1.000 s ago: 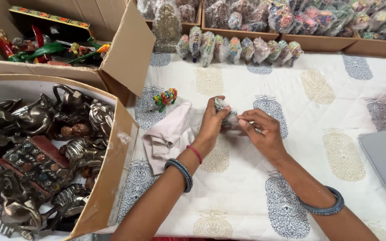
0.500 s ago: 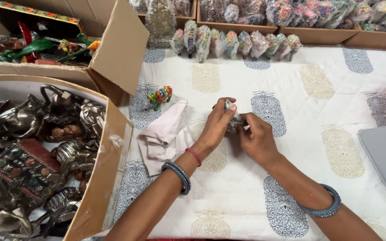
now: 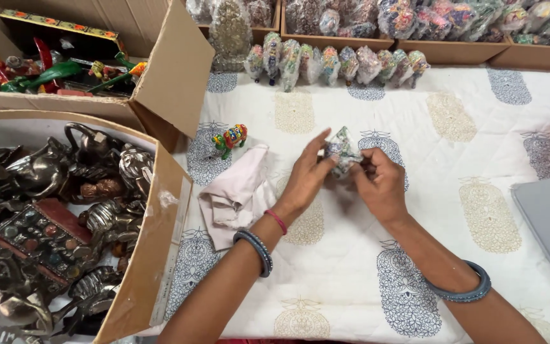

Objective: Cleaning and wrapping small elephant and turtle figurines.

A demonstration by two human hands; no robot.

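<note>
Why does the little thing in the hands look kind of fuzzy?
In the head view, the small wrapped figure between the left hand and right hand looks slightly smeared, likely motion blur; the metal figures in the cardboard box look sharper and show bright glints; light is soft and even, with only faint shadows on the printed cloth.

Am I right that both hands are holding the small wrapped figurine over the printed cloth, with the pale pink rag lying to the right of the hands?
Not quite. The head view shows the left hand and right hand together holding the small wrapped figurine over the printed cloth, but the pale pink rag lies to the left of the hands, toward the cardboard box of metal figures.
</note>
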